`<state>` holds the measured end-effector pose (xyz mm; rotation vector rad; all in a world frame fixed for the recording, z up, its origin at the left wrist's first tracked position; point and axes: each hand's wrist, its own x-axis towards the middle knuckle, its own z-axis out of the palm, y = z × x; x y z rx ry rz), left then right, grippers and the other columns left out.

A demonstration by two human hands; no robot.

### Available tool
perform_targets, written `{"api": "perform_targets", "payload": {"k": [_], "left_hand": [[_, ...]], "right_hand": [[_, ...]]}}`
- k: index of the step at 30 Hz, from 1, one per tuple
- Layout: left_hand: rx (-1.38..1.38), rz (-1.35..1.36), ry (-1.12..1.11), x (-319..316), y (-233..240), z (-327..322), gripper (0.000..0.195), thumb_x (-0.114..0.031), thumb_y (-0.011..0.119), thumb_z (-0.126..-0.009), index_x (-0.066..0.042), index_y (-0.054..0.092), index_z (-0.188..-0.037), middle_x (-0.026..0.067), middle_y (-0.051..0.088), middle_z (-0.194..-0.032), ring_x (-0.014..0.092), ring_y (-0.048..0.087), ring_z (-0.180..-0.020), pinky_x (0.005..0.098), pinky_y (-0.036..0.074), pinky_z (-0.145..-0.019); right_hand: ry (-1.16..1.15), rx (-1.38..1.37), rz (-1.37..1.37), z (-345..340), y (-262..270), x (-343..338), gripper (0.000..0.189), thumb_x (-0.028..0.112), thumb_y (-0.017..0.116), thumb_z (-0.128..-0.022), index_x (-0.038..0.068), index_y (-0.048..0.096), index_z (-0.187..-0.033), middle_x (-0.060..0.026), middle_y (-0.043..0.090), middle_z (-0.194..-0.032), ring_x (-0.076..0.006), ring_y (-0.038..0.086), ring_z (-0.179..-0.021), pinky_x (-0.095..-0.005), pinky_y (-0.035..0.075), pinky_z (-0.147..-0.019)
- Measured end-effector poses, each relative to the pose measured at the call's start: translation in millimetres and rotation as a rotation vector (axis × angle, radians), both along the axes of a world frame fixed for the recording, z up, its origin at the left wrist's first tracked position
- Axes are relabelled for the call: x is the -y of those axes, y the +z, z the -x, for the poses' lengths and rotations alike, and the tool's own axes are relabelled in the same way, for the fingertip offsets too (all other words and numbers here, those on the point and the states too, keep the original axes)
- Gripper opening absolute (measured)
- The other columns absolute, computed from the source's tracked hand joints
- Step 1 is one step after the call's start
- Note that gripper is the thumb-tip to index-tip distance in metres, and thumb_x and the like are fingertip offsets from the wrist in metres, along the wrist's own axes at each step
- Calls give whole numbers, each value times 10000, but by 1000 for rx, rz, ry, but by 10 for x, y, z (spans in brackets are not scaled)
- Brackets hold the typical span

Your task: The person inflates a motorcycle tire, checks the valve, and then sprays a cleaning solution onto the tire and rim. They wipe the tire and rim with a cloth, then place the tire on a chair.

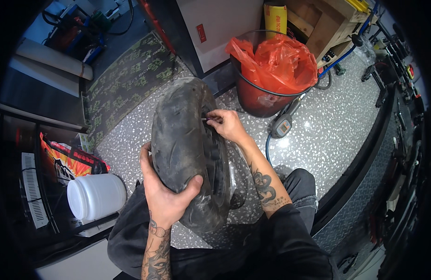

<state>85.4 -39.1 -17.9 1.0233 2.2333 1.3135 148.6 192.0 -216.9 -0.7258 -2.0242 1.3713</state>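
Observation:
A motorcycle wheel with a worn black tyre (pixel 177 136) stands upright on the floor between my knees. My left hand (pixel 168 196) grips the tyre's tread from the near left side, thumb spread towards the rim side. My right hand (pixel 226 124) is at the wheel's right side, near the upper rim, its thumb and fingertips pinched on a small, thin item (pixel 205 119). What that item is, perhaps a valve part, cannot be told. The dark hub and rim show partly below my right hand, and the wheel's far side is hidden.
Ahead on the right is a black bin (pixel 257 101) with a red plastic bag. A tyre inflator gauge (pixel 282 126) with a blue hose lies on the speckled floor. At left are a white plastic tub (pixel 96 196) and a patterned mat (pixel 131 84); a diamond-plate platform (pixel 362 182) borders the right.

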Motion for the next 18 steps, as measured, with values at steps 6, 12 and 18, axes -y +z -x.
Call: {"api": "perform_targets", "payload": {"k": [6,12,18], "left_hand": [[42,7,3,-27,59,-19,1106,-206,894,-692,42,222,-1534,211,511,-1352,290,566,-1234,409,451,-1074],[39,-4,15,-15,38,-18,1117,-217,899,-697,40,217,-1543,215,506,-1365,294,560,-1240,406,444,-1082],[38,8,23,-8,35,-18,1123,-221,904,-696,44,219,-1546,219,503,-1377,299,553,-1253,404,434,-1093]], "right_hand": [[10,105,128,49,18,-4,214,126,756,-888,-35,732,-1027,-195,754,-915,-277,751,-810,-371,576,-757],[42,-13,-63,50,-16,4,170,40,731,-832,-7,734,-995,-170,723,-933,-317,728,-856,-400,570,-765],[21,-112,-386,49,-67,-8,190,1,754,-806,8,744,-995,-138,706,-937,-294,716,-827,-360,568,-758]]}}
